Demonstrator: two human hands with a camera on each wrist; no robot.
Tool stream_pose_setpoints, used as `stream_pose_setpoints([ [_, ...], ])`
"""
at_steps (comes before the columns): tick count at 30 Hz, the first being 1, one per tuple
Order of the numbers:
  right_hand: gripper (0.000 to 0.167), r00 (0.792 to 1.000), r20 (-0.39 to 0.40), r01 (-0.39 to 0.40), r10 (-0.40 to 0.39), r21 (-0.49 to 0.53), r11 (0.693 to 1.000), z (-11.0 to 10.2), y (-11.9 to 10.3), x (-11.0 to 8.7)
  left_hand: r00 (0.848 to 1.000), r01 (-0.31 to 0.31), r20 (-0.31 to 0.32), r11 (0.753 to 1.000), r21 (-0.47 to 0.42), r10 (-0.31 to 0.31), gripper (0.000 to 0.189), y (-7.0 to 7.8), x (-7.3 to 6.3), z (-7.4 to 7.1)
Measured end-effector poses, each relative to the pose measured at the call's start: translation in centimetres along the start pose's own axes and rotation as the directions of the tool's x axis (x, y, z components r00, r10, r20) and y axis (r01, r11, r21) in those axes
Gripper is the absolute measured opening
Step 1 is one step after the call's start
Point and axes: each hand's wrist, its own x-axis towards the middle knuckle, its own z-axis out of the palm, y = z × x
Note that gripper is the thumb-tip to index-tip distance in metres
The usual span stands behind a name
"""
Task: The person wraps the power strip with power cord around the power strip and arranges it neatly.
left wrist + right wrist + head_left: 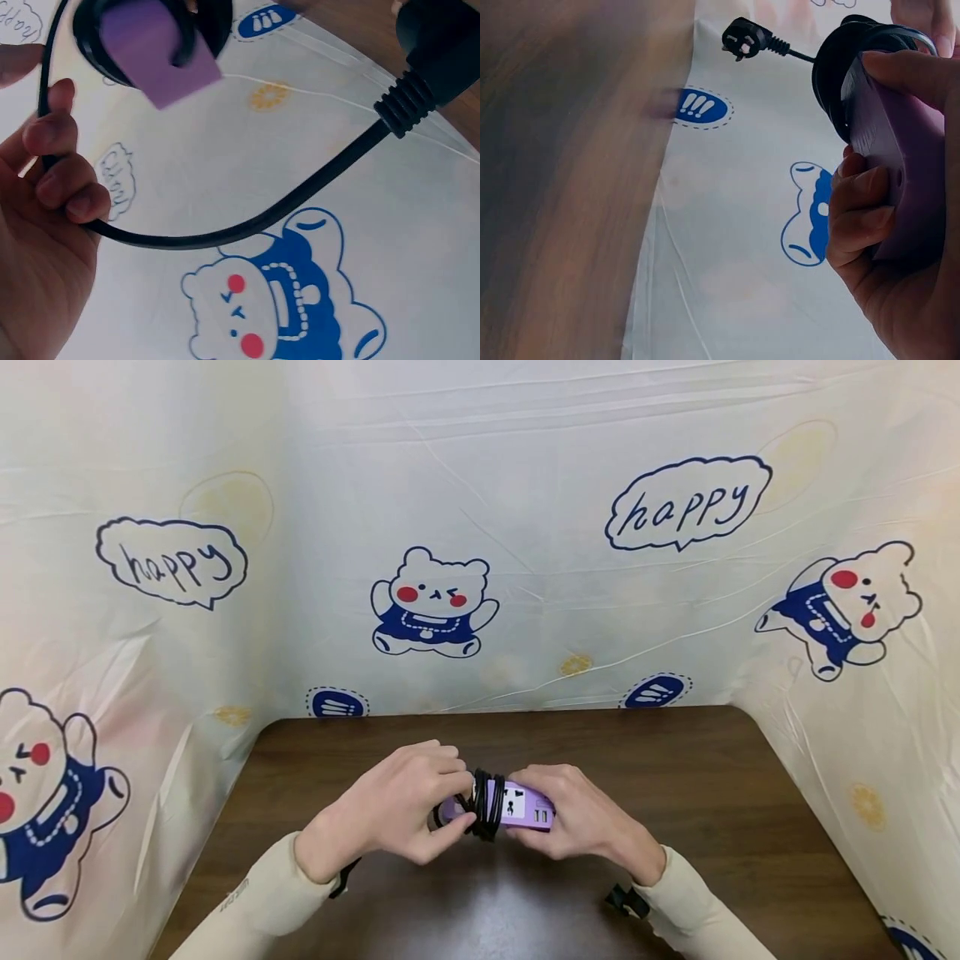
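Note:
A purple power strip (528, 810) with a white socket and USB ports is held above the table. Its black cord (489, 806) is wound in several turns around the strip. My right hand (585, 814) grips the strip's right end, thumb on one side and fingers curled round the other, as the right wrist view shows. With curled fingers, my left hand (412, 802) holds a length of the cord (225, 241) beside the left end. From that hand the cord runs to a black plug (744, 39), which hangs free in both wrist views.
Below the hands spreads a dark brown wooden table (480, 910) with rounded far corners. A pale curtain (540, 610) printed with cartoon bears and the word happy surrounds it at the back and sides. Dark straps (628, 902) show at the wrists.

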Motion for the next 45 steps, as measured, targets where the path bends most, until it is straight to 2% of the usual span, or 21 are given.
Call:
stream_pose_setpoints([
  [6, 0.049, 0.998, 0.034, 0.043, -0.043, 0.014, 0.999, 0.0, -0.5, 0.2, 1.0, -0.021, 0.005, 0.998, -0.061, 0.021, 0.022, -1.0, 0.7, 1.0],
  [13, 0.05, 0.996, 0.046, 0.076, -0.076, 0.005, 0.997, -0.1, -0.7, 0.3, 1.0, -0.004, 0.019, 0.987, -0.159, 0.007, 0.02, -1.9, 1.1, 2.0],
  [20, 0.047, 0.992, 0.042, 0.119, -0.118, -0.02, 0.993, -0.2, -0.6, 0.5, 0.998, 0.059, 0.032, 0.97, -0.237, -0.053, 0.028, -2.1, 1.3, 2.4],
  [23, 0.047, 0.991, 0.04, 0.126, -0.125, -0.03, 0.992, -0.3, -0.7, 0.7, 0.998, 0.061, 0.042, 0.963, -0.262, -0.052, 0.03, -2.3, 1.6, 2.5],
  [26, 0.045, 0.99, 0.042, 0.138, -0.137, -0.022, 0.99, -0.3, -1.0, 0.8, 0.997, 0.063, 0.064, 0.94, -0.335, -0.045, 0.03, -2.7, 1.8, 2.7],
  [28, 0.043, 0.989, 0.049, 0.144, -0.143, -0.007, 0.99, -0.4, -1.1, 0.9, 0.995, 0.072, 0.086, 0.912, -0.404, -0.041, 0.029, -3.0, 1.9, 2.9],
  [31, 0.041, 0.987, 0.061, 0.15, -0.151, 0.02, 0.989, -0.4, -1.3, 0.9, 0.99, 0.101, 0.133, 0.847, -0.522, -0.036, 0.028, -3.4, 2.1, 3.4],
  [33, 0.041, 0.985, 0.064, 0.157, -0.159, 0.033, 0.987, -0.5, -1.4, 0.9, 0.984, 0.131, 0.175, 0.79, -0.599, -0.031, 0.026, -3.6, 2.0, 3.9],
  [38, 0.045, 0.979, 0.055, 0.191, -0.194, 0.053, 0.98, -0.7, -1.5, 0.8, 0.963, 0.233, 0.268, 0.626, -0.744, -0.041, 0.022, -4.1, 1.6, 4.9],
  [40, 0.045, 0.978, 0.049, 0.197, -0.2, 0.059, 0.979, -0.7, -1.5, 0.7, 0.96, 0.252, 0.274, 0.584, -0.772, -0.052, 0.021, -4.3, 1.4, 5.2],
  [45, 0.047, 0.98, 0.027, 0.194, -0.196, 0.07, 0.978, -0.8, -1.5, 0.6, 0.965, 0.249, 0.254, 0.505, -0.826, -0.06, 0.02, -4.5, 1.1, 6.2],
])
